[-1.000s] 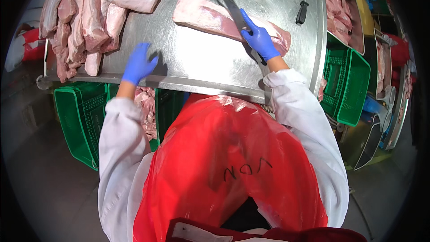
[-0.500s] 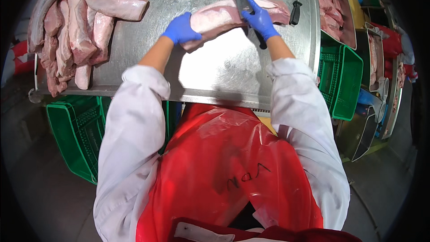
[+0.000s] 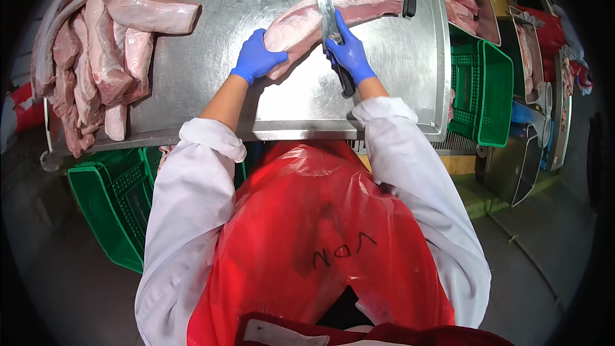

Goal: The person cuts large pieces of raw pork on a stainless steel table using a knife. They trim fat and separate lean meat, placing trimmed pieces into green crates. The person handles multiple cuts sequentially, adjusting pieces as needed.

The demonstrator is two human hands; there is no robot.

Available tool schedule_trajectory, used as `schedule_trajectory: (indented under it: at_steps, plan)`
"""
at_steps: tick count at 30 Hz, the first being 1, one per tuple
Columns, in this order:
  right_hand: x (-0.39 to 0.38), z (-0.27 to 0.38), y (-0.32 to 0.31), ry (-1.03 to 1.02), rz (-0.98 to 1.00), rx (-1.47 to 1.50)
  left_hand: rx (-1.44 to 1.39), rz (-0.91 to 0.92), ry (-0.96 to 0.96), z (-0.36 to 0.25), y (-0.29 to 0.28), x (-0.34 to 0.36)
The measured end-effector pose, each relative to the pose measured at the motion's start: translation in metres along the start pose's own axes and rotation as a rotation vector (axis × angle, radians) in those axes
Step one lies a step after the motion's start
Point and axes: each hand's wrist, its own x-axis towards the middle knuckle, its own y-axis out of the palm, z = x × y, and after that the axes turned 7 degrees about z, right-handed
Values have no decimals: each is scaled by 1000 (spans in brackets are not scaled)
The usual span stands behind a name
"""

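A long slab of raw meat (image 3: pixel 368 1) with a pale fat layer lies across the metal table (image 3: pixel 224 45). My left hand (image 3: pixel 256 57), in a blue glove, grips its near left end, thumb on top and fingers against the far side. In my right hand (image 3: pixel 349 54), also gloved in blue, is a knife (image 3: pixel 325 8) with a black handle. Its broad blade points away from me and crosses over the middle of the slab. Whether the edge touches the meat I cannot tell.
Several meat pieces (image 3: pixel 106 57) are heaped at the table's left. A sharpening steel (image 3: pixel 410 0) with a black handle lies right of the slab. Meat fills a metal tub (image 3: pixel 490 16) beyond the right edge. Green crates (image 3: pixel 496 93) (image 3: pixel 106 211) stand below the table on both sides.
My right hand has drawn back toward me and left with the knife, leaving the slab's top. The blade now lies further left over the meat. My left hand keeps its hold on the end.
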Motion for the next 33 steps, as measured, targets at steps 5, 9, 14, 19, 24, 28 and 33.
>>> schedule_trajectory:
  at_steps: [5, 9, 14, 19, 24, 28, 33]
  plan:
    - [-43, -41, 38, -62, -45, 172, 119, -287, 177, 35, 27, 0]
    - [-14, -21, 34, -84, -171, -65, 126, -358, 163, 40, 39, -4]
    - [-33, -15, 62, 16, -119, 178, 138, -421, 132, 46, 39, 2]
    - [-53, -22, 68, 32, -81, 292, 115, -361, 141, 53, 36, 4]
    - [-126, -39, 82, 69, 83, 303, -36, -507, 101, 66, 40, 12]
    - [-210, -26, 24, 166, 227, 245, 321, -678, 132, 51, 14, 10]
    - [-180, -30, -53, 9, -37, 261, 614, -308, 421, -84, 35, 0]
